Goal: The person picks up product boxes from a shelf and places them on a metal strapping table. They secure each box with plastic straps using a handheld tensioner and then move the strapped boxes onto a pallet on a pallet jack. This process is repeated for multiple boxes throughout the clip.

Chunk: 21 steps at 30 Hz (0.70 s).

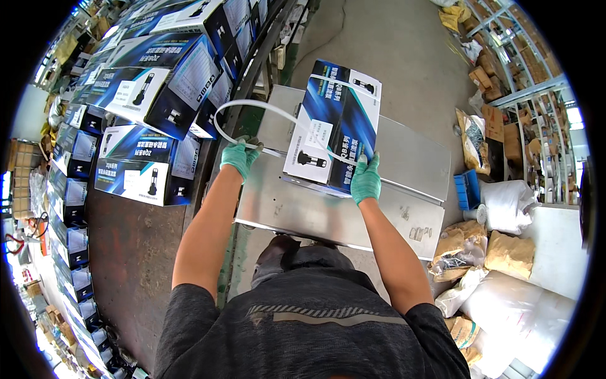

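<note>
Closest to us, the metal table [274, 205] spreads a broad, flat surface in front of the body, so the box on it sits within easy reach. Our left hand [242, 156], in a green glove, closes on a white strap [252, 103] off the box's left side; the strap arches above it in a wide loop, probably because the band is springy. Our right hand [366, 178], gloved too, lies against the box's near right corner, which likely steadies it; we cannot tell whether its fingers also pinch the strap. The box [338, 117] lies slightly askew mid-table, with the strap running across its upper side.

Beyond our left hand, similar boxes [151, 72] are piled on a brown bench [132, 246], seemingly kept close for handling. Off to our right, a blue bin [467, 189] and wrapped bundles [508, 202] rest near shelves [533, 85], leaving the table accessible.
</note>
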{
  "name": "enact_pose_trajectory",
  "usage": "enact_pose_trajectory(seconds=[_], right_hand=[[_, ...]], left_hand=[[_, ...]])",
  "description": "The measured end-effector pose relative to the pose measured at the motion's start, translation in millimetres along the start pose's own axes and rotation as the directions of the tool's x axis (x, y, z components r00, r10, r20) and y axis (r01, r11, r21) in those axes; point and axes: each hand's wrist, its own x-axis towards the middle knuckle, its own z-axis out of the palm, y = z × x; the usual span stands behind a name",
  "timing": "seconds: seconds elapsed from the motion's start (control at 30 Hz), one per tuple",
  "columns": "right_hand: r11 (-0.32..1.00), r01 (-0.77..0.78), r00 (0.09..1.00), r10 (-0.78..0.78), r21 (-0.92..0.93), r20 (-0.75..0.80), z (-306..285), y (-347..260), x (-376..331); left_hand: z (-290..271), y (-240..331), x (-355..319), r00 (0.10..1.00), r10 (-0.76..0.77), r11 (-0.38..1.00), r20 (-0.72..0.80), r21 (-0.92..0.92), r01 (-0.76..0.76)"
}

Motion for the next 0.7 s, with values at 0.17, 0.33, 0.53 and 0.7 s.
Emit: enact_pose_trajectory(seconds=[0.17, 0.33, 0.53, 0.7], right_hand=[[1.000, -0.017, 0.999, 0.018, 0.023, -0.035, 6.1, 6.6, 2.2], [1.000, -0.004, 0.997, 0.004, -0.004, -0.078, 13.5, 15.8, 7.4], [0.997, 0.060, 0.993, -0.053, 0.057, -0.108, 22.2, 18.6, 9.9], [1.000, 0.014, 0.994, -0.012, 0.026, -0.105, 19.4, 19.7, 8.9]], left_hand=[[-18.0, -40.6, 38.1, 0.994, 0.058, 0.996, -0.093, -0.067, -0.065], [-19.0, -52.5, 54.6, 0.986, 0.143, 0.989, -0.089, 0.036, -0.140], [-19.1, -78.3, 62.4, 1.000, 0.002, 1.000, -0.031, -0.015, -0.002], [-6.1, -94.1, 54.3, 0.999, -0.037, 0.999, 0.008, 0.024, 0.037]])
